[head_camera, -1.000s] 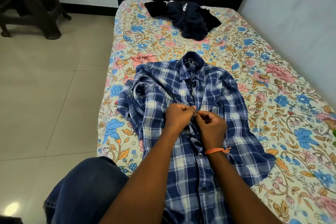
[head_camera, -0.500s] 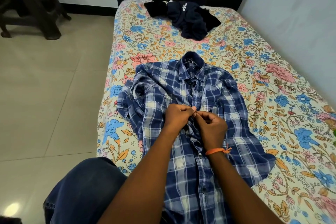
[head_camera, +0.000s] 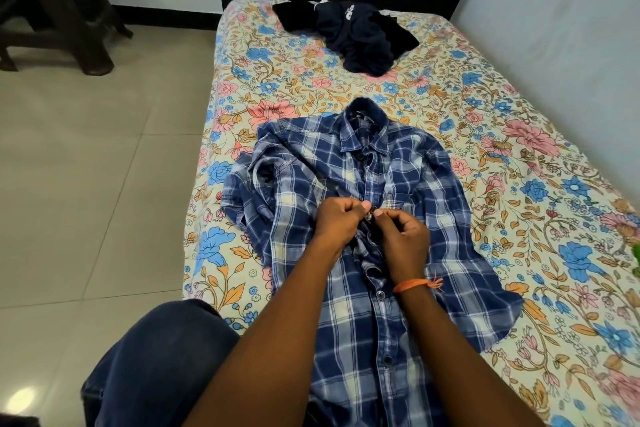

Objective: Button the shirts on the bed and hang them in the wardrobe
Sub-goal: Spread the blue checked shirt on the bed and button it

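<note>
mid-chest button on the plaid shirt (head_camera: 349, 204), which lies flat on the bed (head_camera: 519, 149), collar toward the headboard. i'd keep the placket edges lined up and taut, tilt the button edge-first through the hole, then go up toward the collar. left hand (head_camera: 337, 218) curled tight, thumb and forefinger pinching the placket. right hand (head_camera: 403, 236) curled too, fingertips pinching the opposite edge at the button. dark garment (head_camera: 349, 35) heaped beyond the collar, untouched.
</note>
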### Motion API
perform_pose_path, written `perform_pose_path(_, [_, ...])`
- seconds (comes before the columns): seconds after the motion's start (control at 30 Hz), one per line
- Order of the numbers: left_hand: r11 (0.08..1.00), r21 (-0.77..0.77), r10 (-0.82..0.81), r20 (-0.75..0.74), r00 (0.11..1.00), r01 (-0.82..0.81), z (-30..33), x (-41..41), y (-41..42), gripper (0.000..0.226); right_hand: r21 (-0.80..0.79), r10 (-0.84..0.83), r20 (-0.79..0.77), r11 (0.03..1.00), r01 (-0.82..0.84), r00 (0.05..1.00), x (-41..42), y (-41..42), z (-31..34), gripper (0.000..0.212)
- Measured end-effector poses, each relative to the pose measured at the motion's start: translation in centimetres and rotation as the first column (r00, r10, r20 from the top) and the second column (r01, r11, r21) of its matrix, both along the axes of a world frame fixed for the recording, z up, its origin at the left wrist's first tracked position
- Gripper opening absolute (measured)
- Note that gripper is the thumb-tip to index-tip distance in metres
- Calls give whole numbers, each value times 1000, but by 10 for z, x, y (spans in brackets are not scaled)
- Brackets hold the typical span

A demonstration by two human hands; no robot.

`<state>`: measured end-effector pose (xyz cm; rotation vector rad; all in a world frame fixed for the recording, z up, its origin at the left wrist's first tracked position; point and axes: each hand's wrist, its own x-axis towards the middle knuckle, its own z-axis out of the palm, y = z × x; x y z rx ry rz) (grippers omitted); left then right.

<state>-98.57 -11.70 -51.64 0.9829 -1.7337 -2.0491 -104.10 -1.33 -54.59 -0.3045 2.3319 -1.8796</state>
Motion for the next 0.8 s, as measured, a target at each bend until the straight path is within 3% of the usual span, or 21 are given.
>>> perform_pose_path(0.1, [994,-109,-9,14,1000,11,-2,0,1,26,-21,-80,40,997,81,996,-1,-2,12,6])
perform_pose_path(0.2, [920,-390,4,78,997,26,-7,-1,7,30,109,-126,-176,983,146,976,-3,-8,26,13])
perform_pose_path(0.3, [702,-699,17,209,978,137,-8,0,12,28,377,31,-441,913,154,897,-16,-23,38,2])
perform_pose_path(0.4, [483,-861,-24,171,985,161,-8,3,8,12,521,206,-296,853,-23,933,-38,-44,46,21])
perform_pose_path(0.5, [427,-866,-142,220,965,260,-7,4,2,17,582,191,-232,813,-22,954,-52,-52,40,22])
perform_pose_path(0.63, [396,-847,-121,336,934,355,1,4,1,18,510,139,-300,859,36,944,-47,-43,26,19])
perform_pose_path(0.7, [408,-832,-100,368,925,375,7,5,4,20,471,133,-330,881,41,935,-39,-37,21,14])
perform_pose_path(0.8, [505,-764,-86,418,904,402,19,16,6,26,374,102,-326,927,30,940,-25,-27,14,15])
